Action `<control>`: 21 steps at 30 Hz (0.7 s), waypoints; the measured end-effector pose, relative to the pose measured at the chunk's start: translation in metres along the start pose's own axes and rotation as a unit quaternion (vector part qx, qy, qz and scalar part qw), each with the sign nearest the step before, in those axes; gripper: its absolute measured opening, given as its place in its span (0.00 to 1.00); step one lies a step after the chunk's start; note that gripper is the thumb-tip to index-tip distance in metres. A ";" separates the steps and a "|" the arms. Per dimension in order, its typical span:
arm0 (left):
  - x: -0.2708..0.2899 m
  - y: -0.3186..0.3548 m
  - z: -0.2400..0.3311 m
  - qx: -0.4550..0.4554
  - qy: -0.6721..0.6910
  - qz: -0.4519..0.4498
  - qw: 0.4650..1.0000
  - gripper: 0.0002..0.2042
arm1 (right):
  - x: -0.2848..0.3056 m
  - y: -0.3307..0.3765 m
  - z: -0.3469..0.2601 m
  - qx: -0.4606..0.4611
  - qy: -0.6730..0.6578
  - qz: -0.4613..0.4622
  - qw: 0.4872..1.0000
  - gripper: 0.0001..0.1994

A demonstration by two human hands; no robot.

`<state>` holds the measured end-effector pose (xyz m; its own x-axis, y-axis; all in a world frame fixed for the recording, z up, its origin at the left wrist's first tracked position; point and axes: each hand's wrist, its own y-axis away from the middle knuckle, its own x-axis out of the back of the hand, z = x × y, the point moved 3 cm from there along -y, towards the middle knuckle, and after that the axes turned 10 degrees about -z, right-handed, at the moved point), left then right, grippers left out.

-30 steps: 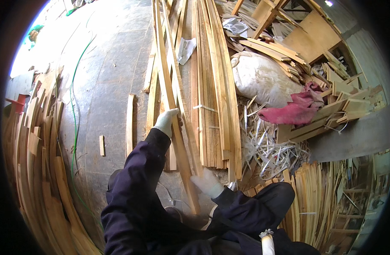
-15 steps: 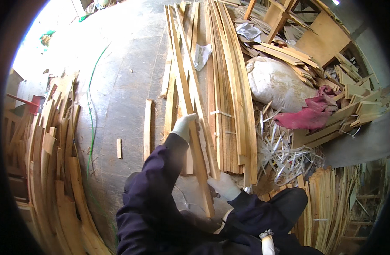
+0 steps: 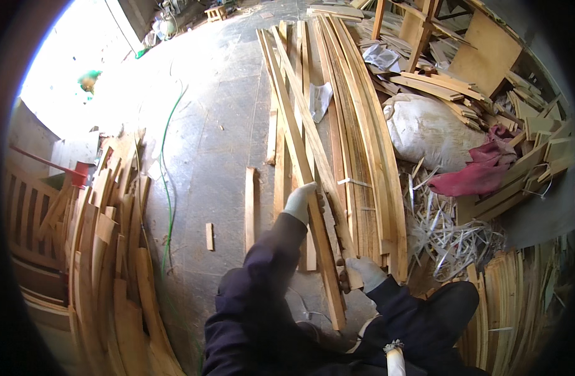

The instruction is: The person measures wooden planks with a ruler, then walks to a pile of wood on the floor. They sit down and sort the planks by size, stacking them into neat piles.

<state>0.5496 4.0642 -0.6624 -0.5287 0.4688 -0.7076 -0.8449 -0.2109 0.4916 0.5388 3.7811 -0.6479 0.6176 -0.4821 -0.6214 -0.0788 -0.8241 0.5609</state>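
My left hand (image 3: 301,202), in a pale glove, is closed around a long wooden strip (image 3: 288,119) partway along it. That strip slants from the far pile toward my lap, its near end tilted down between my arms. Beside it lies a second wooden strip (image 3: 318,144), crossing close at the far end. The gloved fingers of my right hand (image 3: 365,273) are wrapped around the second strip's near end. Both strips rest over a floor pile of long wooden strips (image 3: 362,156), part of it bound with white bands.
Upright timber offcuts (image 3: 105,263) stand at the left, near a green hose (image 3: 168,207). At the right lie a white sack (image 3: 428,128), a maroon cloth (image 3: 472,172), tangled plastic straps (image 3: 450,232) and another wood stack (image 3: 507,301). A cigarette (image 3: 395,360) shows at the lower edge.
The view has swung, so the scene sits further right and lower. The second strip's near end has come slightly closer, with my right fingers around it. My left hand keeps its grip.
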 end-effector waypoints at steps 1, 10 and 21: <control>-0.001 0.000 0.003 -0.019 -0.010 -0.008 1.000 0.16 | 0.003 -0.002 0.001 -0.015 -0.012 0.028 0.999 0.20; -0.017 0.018 0.013 -0.037 -0.017 -0.054 0.998 0.10 | -0.047 0.034 -0.045 0.097 0.037 0.101 0.989 0.07; -0.011 0.012 0.008 -0.010 -0.035 -0.039 0.999 0.11 | -0.054 0.082 -0.079 0.160 0.040 0.108 0.980 0.11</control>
<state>0.5457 4.0634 -0.6444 -0.4549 0.5425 -0.7063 -0.8851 -0.1882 0.4256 0.5606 3.7627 -0.5253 0.6180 -0.6408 -0.4554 -0.4478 -0.7631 0.4661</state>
